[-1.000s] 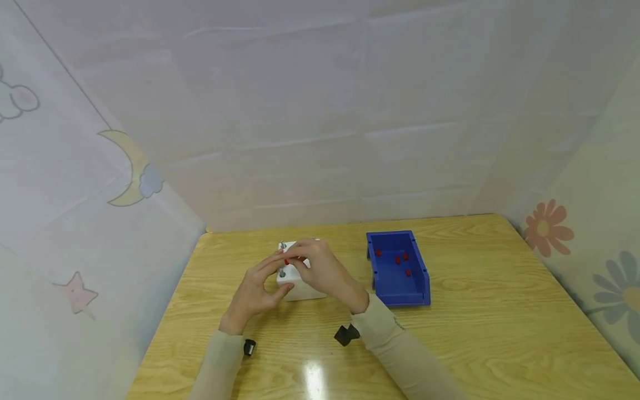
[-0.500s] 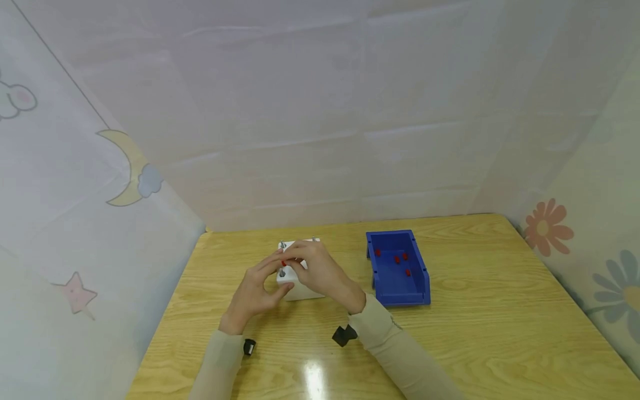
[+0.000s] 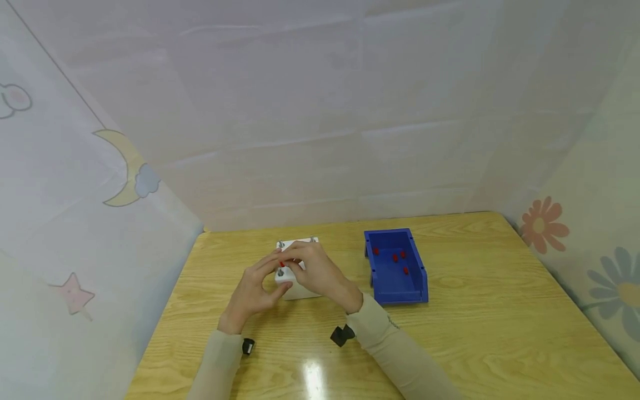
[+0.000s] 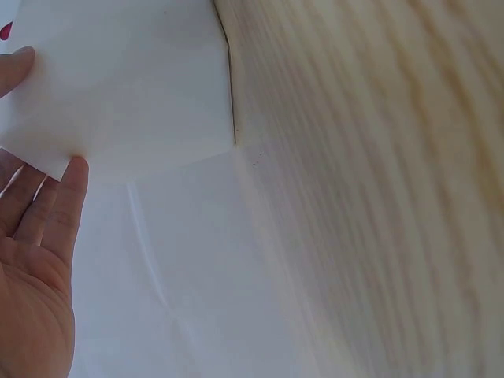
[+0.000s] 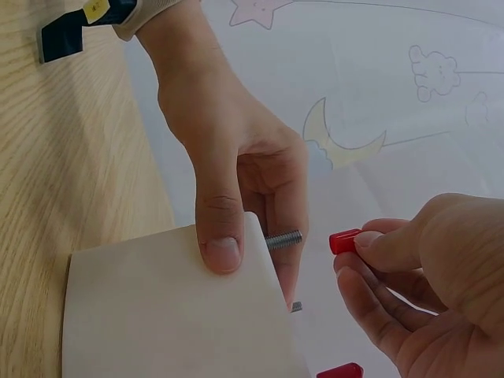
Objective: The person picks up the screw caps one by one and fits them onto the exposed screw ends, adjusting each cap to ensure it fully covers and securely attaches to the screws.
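A white block [image 3: 300, 290] stands on the table with metal threaded bolts [image 5: 283, 239] sticking out of its top. My left hand [image 3: 250, 294] grips the block's left side, thumb on the near face and fingers on the side behind. My right hand [image 3: 320, 272] is over the block's top and pinches a small red cap [image 5: 344, 241] between thumb and fingers. In the right wrist view that cap faces a bolt's end, with a gap between them. A second red cap [image 5: 342, 370] shows at the block's top, partly cut off at the lower edge.
To the right of the block stands a blue bin [image 3: 398, 297] with several red caps [image 3: 395, 258] inside. Printed cloth walls [image 3: 320, 139] close off the back and sides of the wooden table [image 3: 500, 311].
The red cap in my right hand has shifted slightly left over the block. My left hand keeps its grip. The whole head view has drifted a little.
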The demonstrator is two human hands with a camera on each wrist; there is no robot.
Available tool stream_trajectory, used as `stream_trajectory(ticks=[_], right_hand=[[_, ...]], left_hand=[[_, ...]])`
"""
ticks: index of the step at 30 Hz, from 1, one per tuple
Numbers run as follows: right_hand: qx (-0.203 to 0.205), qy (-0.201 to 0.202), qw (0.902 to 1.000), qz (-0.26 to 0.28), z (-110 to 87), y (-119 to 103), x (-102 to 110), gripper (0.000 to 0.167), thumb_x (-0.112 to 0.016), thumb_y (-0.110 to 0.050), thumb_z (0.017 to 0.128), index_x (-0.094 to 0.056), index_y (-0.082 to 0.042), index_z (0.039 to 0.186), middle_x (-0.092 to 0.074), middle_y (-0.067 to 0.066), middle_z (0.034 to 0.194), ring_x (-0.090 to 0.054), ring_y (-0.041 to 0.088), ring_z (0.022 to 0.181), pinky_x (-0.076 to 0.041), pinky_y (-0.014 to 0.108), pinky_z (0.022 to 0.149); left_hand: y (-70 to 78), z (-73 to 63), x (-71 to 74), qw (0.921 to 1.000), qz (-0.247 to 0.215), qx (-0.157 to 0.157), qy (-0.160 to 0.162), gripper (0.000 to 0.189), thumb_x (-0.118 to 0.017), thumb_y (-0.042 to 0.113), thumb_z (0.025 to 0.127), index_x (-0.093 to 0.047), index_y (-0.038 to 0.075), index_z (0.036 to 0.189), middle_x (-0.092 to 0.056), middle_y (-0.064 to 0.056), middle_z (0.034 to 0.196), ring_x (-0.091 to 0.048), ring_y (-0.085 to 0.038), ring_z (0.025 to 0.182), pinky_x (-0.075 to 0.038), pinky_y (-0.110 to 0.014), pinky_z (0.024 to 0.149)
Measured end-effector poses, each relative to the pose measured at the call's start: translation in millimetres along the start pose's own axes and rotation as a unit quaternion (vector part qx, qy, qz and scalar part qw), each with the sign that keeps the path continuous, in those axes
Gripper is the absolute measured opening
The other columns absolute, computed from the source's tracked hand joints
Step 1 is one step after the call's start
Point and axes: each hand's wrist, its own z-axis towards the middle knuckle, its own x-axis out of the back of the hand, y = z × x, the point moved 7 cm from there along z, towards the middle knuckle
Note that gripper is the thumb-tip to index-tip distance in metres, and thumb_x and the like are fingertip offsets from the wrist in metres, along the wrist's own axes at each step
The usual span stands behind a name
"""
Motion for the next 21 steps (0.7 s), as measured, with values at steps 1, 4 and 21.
stream_trajectory(ticks=[1,4,21], right_hand=[[-0.002,-0.001,1.0000,0.000,0.0,0.1,-0.2,0.020,-0.069,0.003,0.101,-0.081,-0.001,0.117,-0.080,0.009,0.111,-0.076,0.017,0.092,-0.061,0.018,0.075],[-0.008,-0.003,1.0000,-0.002,-0.2,1.3,-1.3,0.021,-0.069,0.003,0.101,-0.081,-0.003,0.117,-0.080,0.008,0.111,-0.075,0.017,0.091,-0.060,0.018,0.074],[-0.009,-0.006,0.9999,-0.001,-2.3,3.1,-8.7,0.022,-0.069,0.001,0.101,-0.081,-0.005,0.119,-0.080,0.007,0.106,-0.071,0.012,0.083,-0.058,0.019,0.068]], left_hand=[[0.2,0.1,0.0,1.0000,0.000,-0.001,0.000,0.058,-0.090,0.014,0.087,-0.069,0.012,0.141,-0.067,-0.009,0.147,-0.058,-0.042,0.142,-0.056,-0.047,0.113],[-0.3,-0.1,-0.5,1.0000,0.001,-0.002,0.001,0.062,-0.090,0.014,0.087,-0.067,0.012,0.144,-0.067,-0.009,0.147,-0.058,-0.042,0.142,-0.057,-0.048,0.111],[-1.6,-1.3,-0.8,0.9999,-0.001,0.014,-0.004,0.069,-0.089,0.016,0.088,-0.061,0.014,0.151,-0.067,-0.007,0.148,-0.057,-0.038,0.144,-0.052,-0.052,0.117]])
